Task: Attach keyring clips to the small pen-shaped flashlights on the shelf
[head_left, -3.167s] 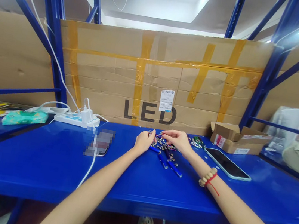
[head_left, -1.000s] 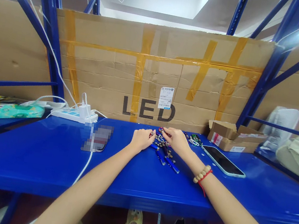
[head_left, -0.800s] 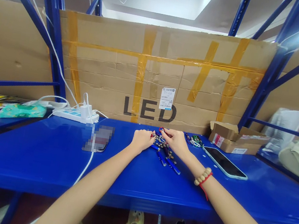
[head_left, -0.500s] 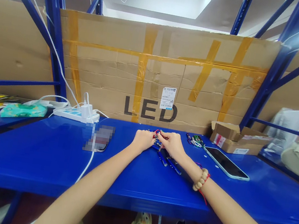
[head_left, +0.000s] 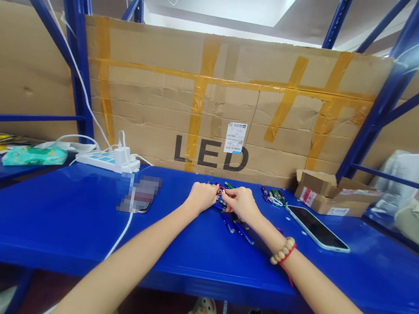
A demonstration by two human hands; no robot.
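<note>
My left hand (head_left: 203, 198) is closed in a fist, knuckles up, near the middle of the blue table (head_left: 74, 231). A small red curved piece (head_left: 221, 189) shows between my two hands, and both grip it; its kind is too small to make out. Thumb and fingers of my right hand (head_left: 242, 204) pinch at it from the right side. Under and in front of the right hand lie several slim blue pieces (head_left: 244, 232) with shiny ends. A bit of green shows behind the right fingers. Beads and a red cord circle my right wrist.
To the left lie a phone (head_left: 143, 197), partly blurred out, a white power strip (head_left: 108, 159) with cables and a green packet (head_left: 34, 157). On the right are small coloured pieces (head_left: 275, 196), a light-cased phone (head_left: 319, 229) and an open carton (head_left: 334, 194). Cardboard (head_left: 155, 100) stands behind.
Both hands stay in nearly the same place. My right fingers have shifted slightly at the red piece, and a bit of green now shows behind them.
</note>
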